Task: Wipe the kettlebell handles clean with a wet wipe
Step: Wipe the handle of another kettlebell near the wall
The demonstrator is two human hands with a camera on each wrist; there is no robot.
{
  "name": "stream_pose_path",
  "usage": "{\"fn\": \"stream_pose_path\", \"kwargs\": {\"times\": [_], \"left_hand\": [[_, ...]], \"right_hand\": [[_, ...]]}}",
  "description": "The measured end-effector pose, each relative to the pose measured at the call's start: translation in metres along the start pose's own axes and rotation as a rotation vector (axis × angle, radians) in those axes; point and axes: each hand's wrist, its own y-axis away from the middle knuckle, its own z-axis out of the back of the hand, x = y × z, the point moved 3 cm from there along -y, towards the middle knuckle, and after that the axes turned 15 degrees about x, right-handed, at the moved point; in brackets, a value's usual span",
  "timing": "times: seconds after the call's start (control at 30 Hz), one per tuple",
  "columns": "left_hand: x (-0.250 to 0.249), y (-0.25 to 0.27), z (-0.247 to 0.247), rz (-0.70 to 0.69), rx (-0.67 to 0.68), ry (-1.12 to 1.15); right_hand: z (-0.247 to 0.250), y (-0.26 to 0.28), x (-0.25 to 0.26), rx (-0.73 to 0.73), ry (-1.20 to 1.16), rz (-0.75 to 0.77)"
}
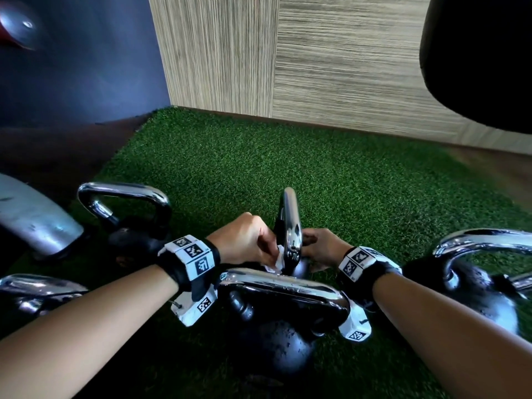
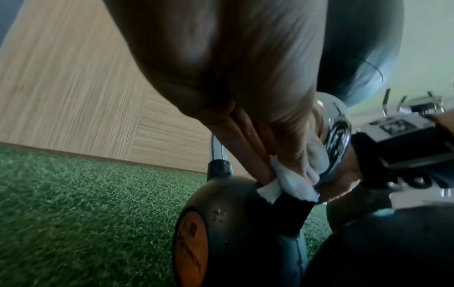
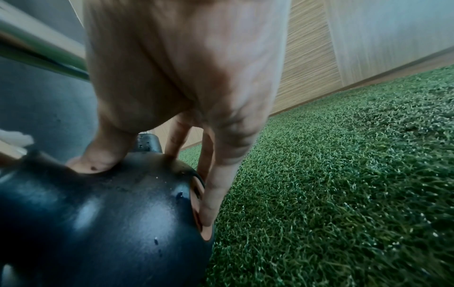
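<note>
A black kettlebell (image 2: 228, 213) stands on green turf, and its chrome handle (image 1: 290, 223) rises edge-on between my hands. My left hand (image 1: 247, 237) pinches a white wet wipe (image 1: 275, 262) against the lower left leg of that handle. In the left wrist view the wet wipe (image 2: 292, 182) is bunched under my fingertips, where the handle (image 2: 336, 132) meets the ball. My right hand (image 1: 316, 243) rests on the ball's other side. In the right wrist view its thumb lies on top of the kettlebell (image 3: 110, 213) and straight fingers (image 3: 216, 184) run down its flank.
Several more chrome-handled kettlebells crowd round: one just in front of me (image 1: 276, 338), one at the left (image 1: 123, 197), one at the right (image 1: 483, 286). A grey rounded object (image 1: 37, 223) lies far left. Turf (image 1: 302, 168) runs to a wood-panel wall (image 1: 345, 67).
</note>
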Motion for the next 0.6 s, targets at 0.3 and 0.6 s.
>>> {"fn": "stream_pose_path", "kwargs": {"times": [0.3,0.6], "left_hand": [[0.0,0.005,0.03,0.035,-0.059,0.027],[-0.014,0.018,0.103,-0.017,-0.421,0.572]], "right_hand": [[0.027,0.025,0.045,0.033,0.281,-0.008],[0.037,0.059,0.139,-0.029,0.069,0.496]]}}
